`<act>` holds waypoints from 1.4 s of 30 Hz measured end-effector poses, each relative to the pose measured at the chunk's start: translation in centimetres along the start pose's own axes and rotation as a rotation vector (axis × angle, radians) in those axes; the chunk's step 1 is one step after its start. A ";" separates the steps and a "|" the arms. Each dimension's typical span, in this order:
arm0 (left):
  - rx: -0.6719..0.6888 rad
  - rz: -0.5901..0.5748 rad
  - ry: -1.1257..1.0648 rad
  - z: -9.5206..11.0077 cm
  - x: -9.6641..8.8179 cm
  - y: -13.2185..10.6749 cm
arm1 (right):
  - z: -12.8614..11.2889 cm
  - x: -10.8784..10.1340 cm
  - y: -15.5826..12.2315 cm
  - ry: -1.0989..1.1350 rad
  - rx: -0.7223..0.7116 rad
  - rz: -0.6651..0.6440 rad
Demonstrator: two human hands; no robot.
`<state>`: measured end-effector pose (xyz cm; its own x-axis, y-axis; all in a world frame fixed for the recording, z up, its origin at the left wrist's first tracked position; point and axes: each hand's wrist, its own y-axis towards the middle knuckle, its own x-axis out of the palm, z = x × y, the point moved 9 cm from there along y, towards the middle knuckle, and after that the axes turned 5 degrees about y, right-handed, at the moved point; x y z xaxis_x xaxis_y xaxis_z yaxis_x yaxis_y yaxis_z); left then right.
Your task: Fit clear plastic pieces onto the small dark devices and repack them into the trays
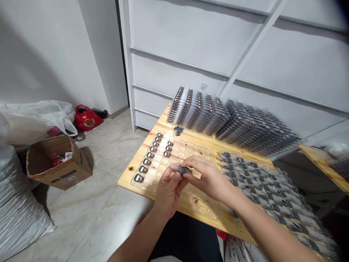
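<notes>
Left hand [169, 191] and right hand [207, 178] are both closed, fingers pinching one small dark part [183, 170] from either side. A clear plastic piece projects from its left end. The part is held just above the near edge of the pine tabletop [240, 227], between the two hands; exact form is hidden by the fingers.

Directly beyond the hands lies a clear blister tray [174, 154], flat on the tabletop. Dark badge-like items with red centres [147, 162] sit in its cavities in two rows, left side; the cavities near the hands look unfilled. To the right, a layered stack of filled trays [269, 185] runs off past the table edge, blurred.

Further on, near the far edge, a small heap of dark pieces [178, 131] lies just in front of upright trays [199, 112], which stand in leaning rows with more [256, 127] to their right.

On the tile floor [89, 214], left: a grey woven sack [16, 203], an open cardboard box [58, 163] with red-and-white items inside, a white plastic bag [35, 122] and a red bag [87, 118]. Behind the tabletop stands a white panelled rack [218, 47].
</notes>
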<state>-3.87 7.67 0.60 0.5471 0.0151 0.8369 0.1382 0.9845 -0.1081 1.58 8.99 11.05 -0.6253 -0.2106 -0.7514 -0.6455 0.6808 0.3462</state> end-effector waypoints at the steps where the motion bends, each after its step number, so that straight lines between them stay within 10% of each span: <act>1: 0.001 -0.002 0.005 0.0 0.0 -0.1 | -0.1 0.0 0.0 0.001 0.010 -0.006; 31: 0.016 0.032 0.020 0.5 -0.2 -0.5 | -0.3 -0.1 0.1 -0.012 0.091 -0.028; 42: -0.056 0.036 0.279 -3.7 1.2 -0.8 | 0.9 -1.8 -4.2 -0.009 0.092 -0.064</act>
<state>-0.23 6.24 -0.29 0.7578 -0.0062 0.6525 0.1551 0.9730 -0.1710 5.78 7.13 10.41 -0.5801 -0.2499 -0.7753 -0.6409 0.7275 0.2450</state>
